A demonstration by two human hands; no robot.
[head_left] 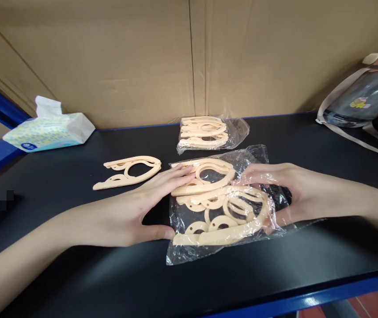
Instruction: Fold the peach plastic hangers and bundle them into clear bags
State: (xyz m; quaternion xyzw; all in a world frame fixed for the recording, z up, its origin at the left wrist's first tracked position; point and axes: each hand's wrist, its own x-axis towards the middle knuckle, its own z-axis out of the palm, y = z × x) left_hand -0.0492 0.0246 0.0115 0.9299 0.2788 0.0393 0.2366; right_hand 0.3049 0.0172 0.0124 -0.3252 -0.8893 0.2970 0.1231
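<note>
A clear plastic bag [189,256] lies on the black table, with several cream folding hangers [218,238] inside or under its film. My left hand [126,214] rests at the bag's left edge, fingers spread, fingertips on the upper hanger and thumb at the lower left. Around the bag's right end, my right hand [285,190] has its thumb and fingers apart, inside or against the film; its fingertips touch the hangers' right side. A loose cream hanger [142,178] lies left of the bag, beyond my left hand. Behind, a second bag of folded hangers [204,132] lies flat.
A tissue pack [51,130] stands at the back left. At the right back lies a transparent bottle [357,101] with a pale strap [338,95]. Brown cardboard [126,62] rises behind the black table [126,282], which has a blue front edge.
</note>
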